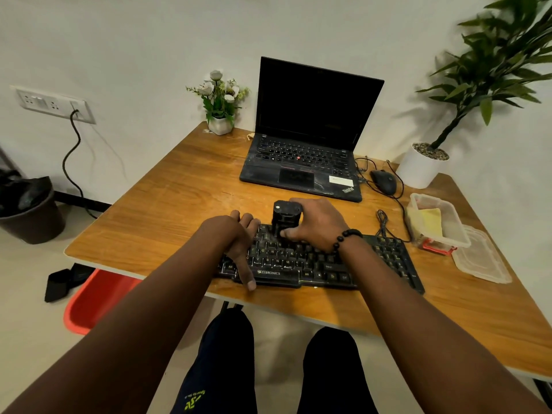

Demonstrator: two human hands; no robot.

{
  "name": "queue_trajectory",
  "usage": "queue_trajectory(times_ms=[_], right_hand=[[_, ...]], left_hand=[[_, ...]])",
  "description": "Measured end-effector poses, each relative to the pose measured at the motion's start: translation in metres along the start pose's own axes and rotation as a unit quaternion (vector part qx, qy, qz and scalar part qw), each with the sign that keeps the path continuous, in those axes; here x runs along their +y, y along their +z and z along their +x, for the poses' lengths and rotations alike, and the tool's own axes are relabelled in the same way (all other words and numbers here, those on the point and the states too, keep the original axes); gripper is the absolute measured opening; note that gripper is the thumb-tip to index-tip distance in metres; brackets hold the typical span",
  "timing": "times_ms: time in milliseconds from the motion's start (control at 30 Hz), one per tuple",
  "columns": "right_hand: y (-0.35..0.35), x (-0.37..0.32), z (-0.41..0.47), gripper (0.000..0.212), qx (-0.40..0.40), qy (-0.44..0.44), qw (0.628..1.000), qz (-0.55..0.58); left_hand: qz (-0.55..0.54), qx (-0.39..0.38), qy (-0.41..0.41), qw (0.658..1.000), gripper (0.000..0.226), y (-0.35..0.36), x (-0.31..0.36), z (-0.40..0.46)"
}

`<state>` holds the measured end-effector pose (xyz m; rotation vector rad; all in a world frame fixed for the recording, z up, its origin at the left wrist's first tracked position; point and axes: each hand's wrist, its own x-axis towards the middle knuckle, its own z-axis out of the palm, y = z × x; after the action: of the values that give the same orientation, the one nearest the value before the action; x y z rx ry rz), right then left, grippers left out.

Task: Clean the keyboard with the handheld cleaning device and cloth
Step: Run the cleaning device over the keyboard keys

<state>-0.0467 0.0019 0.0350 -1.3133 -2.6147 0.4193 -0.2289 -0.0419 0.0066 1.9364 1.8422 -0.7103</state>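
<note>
A black keyboard (385, 261) lies at the near edge of the wooden table (167, 210). My right hand (319, 225) grips a black handheld cleaning device (285, 218) that stands upright on the upper middle keys. My left hand (236, 243) holds the keyboard's left end, its fingers over the far edge and its thumb at the front edge. A yellow cloth (430, 222) lies in a clear plastic container (448, 210) to the right of the keyboard.
An open black laptop (301, 162) sits behind the keyboard, a black mouse (383, 182) with cables to its right. The container's lid (481, 258) lies near the right edge. A small flower pot (219, 124) and a large white plant pot (421, 168) stand at the back.
</note>
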Motion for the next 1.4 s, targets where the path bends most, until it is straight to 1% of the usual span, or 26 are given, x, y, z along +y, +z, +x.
queue_trajectory(times_ms=[67,133,267,300,367,433,467,533,600,733,767,833,900,933,1000,1167,1200,1233,1333,1367,1400], right_hand=[[0.010,-0.005,-0.003,0.033,-0.001,0.004,0.998,0.064],[0.017,-0.006,-0.007,0.033,-0.013,-0.001,0.996,0.092],[0.002,0.001,-0.010,0.037,-0.094,-0.030,0.992,0.074],[-0.002,0.002,-0.009,0.038,-0.097,-0.031,0.993,0.056],[-0.008,0.005,-0.007,0.038,-0.049,-0.018,0.998,0.040],[-0.006,0.005,-0.007,0.039,0.001,0.003,0.997,0.074],[-0.003,0.004,-0.010,0.041,0.003,0.010,0.995,0.099],[0.007,0.001,-0.016,0.048,-0.020,0.019,0.990,0.136],[0.012,0.001,-0.021,0.050,-0.045,0.010,0.989,0.143],[-0.003,0.007,-0.020,0.042,-0.112,-0.006,0.987,0.112],[-0.007,0.009,-0.019,0.042,-0.114,-0.007,0.989,0.090],[-0.010,0.012,-0.015,0.043,-0.071,-0.004,0.996,0.055],[-0.007,0.010,-0.014,0.043,-0.005,0.013,0.996,0.085],[-0.002,0.008,-0.016,0.043,0.011,0.023,0.994,0.110],[0.009,0.006,-0.023,0.044,0.001,0.031,0.989,0.143],[0.004,0.001,-0.030,0.033,-0.086,-0.012,0.988,0.130],[0.002,0.002,-0.029,0.033,-0.092,-0.010,0.987,0.135],[0.000,0.003,-0.030,0.035,-0.081,0.003,0.986,0.146],[0.006,0.007,-0.032,0.045,0.015,0.047,0.983,0.179],[0.010,0.006,-0.034,0.047,0.025,0.052,0.980,0.190],[0.014,0.003,-0.036,0.048,0.015,0.049,0.979,0.198]], left_hand=[[0.003,-0.004,0.000,1.000,0.157,-0.001,0.001,0.000],[0.006,0.000,0.004,1.000,0.155,-0.001,0.003,0.001],[0.011,0.002,0.007,1.000,0.157,0.001,0.004,0.002],[0.010,0.001,0.006,1.000,0.158,0.001,0.004,0.002],[0.006,0.000,0.005,1.000,0.158,0.000,0.002,0.001],[0.007,0.003,0.007,1.000,0.157,0.000,0.002,0.001],[0.006,0.002,0.007,1.000,0.156,0.000,0.003,0.000],[0.005,0.000,0.006,1.000,0.155,-0.001,0.004,-0.001],[0.005,0.000,0.006,1.000,0.155,-0.002,0.004,-0.002],[0.004,-0.004,0.008,1.000,0.157,0.002,0.003,0.000],[0.005,-0.004,0.009,1.000,0.158,0.003,0.003,0.001],[0.008,-0.001,0.010,1.000,0.158,0.003,0.003,0.002],[0.008,0.001,0.005,1.000,0.158,0.001,0.003,0.001],[0.007,0.002,0.005,1.000,0.158,0.000,0.003,0.000],[0.002,0.002,0.008,1.000,0.157,-0.001,0.005,0.000],[-0.001,-0.009,0.000,1.000,0.157,0.001,0.001,-0.002],[0.000,-0.011,0.000,1.000,0.158,0.002,0.001,-0.002],[0.003,-0.010,0.002,1.000,0.158,0.001,0.003,-0.001],[0.001,-0.001,0.009,1.000,0.158,-0.002,0.006,0.001],[-0.002,0.000,0.009,1.000,0.158,-0.002,0.006,0.001],[-0.004,0.000,0.009,1.000,0.158,-0.001,0.005,0.000]])
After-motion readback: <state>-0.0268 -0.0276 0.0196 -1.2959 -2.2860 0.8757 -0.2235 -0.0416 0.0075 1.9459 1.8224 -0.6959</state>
